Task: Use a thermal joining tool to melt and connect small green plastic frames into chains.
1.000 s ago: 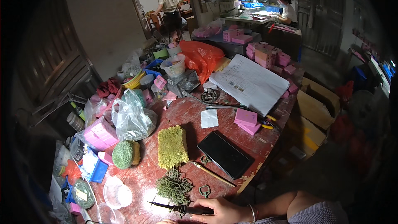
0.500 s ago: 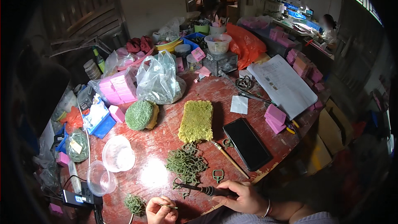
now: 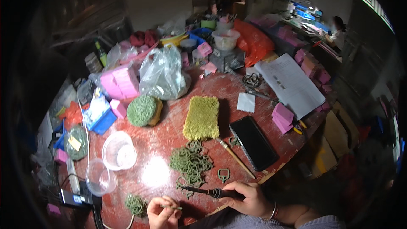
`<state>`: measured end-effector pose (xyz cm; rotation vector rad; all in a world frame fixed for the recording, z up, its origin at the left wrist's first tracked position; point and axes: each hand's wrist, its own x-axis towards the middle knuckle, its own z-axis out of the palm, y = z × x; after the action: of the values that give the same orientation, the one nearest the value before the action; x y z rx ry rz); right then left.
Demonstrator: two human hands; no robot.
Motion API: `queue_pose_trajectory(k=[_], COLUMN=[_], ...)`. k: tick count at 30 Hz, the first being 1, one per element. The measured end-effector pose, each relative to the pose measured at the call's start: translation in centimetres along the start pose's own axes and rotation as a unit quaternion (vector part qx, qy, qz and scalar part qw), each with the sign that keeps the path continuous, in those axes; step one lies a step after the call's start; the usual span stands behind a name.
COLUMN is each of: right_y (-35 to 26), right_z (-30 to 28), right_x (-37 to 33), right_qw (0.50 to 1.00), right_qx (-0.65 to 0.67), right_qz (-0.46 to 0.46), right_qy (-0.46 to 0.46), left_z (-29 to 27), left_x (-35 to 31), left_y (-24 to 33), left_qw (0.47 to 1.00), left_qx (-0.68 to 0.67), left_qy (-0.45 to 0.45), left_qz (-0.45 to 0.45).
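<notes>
My left hand [image 3: 160, 214], low in the middle, pinches a small thin green piece [image 3: 174, 207] between thumb and fingertips. My right hand [image 3: 251, 200] is closed around a black soldering-iron-like pen [image 3: 215, 193]. Its slim tip points left, above the near edge of a tangled heap of green square-looped pieces [image 3: 190, 164], apart from the piece in my left hand. One loose green loop [image 3: 223, 174] lies just above the pen. Left of my left hand sits a smaller green clump [image 3: 136, 205].
Beyond the heap lie a yellow-green textured block [image 3: 202, 118], a wooden-handled brush [image 3: 237, 160] and a black phone [image 3: 253, 142]. Clear plastic tubs [image 3: 120, 152] stand at left. Plastic bags [image 3: 163, 76], pink blocks [image 3: 120, 83] and papers [image 3: 290, 85] crowd the far side.
The whole view has shifted slightly. Both hands keep their grips, and the pen stays close to the heap. In the far doorway, a person has shifted and is partly cut off by the view.
</notes>
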<state>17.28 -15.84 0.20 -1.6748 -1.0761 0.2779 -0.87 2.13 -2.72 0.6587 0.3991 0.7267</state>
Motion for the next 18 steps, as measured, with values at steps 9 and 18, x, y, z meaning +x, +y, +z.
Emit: queue_pose_trajectory(k=[9,18], right_y=[-0.4,0.0], right_z=[-0.7,0.1], right_x=[0.9,0.6], right_qw=[0.996,0.995], right_qx=[-0.067,-0.078], right_qz=[-0.008,-0.026], right_qy=[-0.054,-0.065], left_z=[1.9,1.5], left_x=[2.3,1.5], left_y=[0.7,0.8], left_qw=[0.996,0.996], left_qx=[-0.023,-0.025], left_qy=[-0.039,-0.054], left_qz=[-0.075,-0.063])
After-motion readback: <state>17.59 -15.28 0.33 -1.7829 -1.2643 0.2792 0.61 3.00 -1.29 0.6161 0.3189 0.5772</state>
